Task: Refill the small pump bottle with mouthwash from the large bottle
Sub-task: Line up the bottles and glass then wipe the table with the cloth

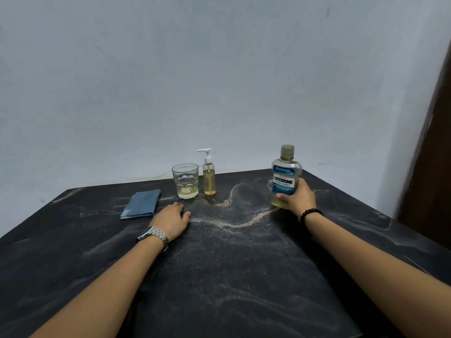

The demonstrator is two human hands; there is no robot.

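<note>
The large mouthwash bottle point(285, 176), clear with a blue label and its cap on, stands upright at the right of the dark table point(231, 276). My right hand point(296, 198) is wrapped around its lower part. The small pump bottle point(209, 175), with a white pump on top and yellowish liquid inside, stands near the table's far edge. My left hand point(172, 220) rests flat on the table in front of the glass, holding nothing, fingers slightly apart.
A drinking glass point(185, 181) with a little yellowish liquid stands just left of the pump bottle. A folded blue cloth point(142, 204) lies left of the glass. A pale wall is behind the table, and a dark door frame point(429, 167) is at the right.
</note>
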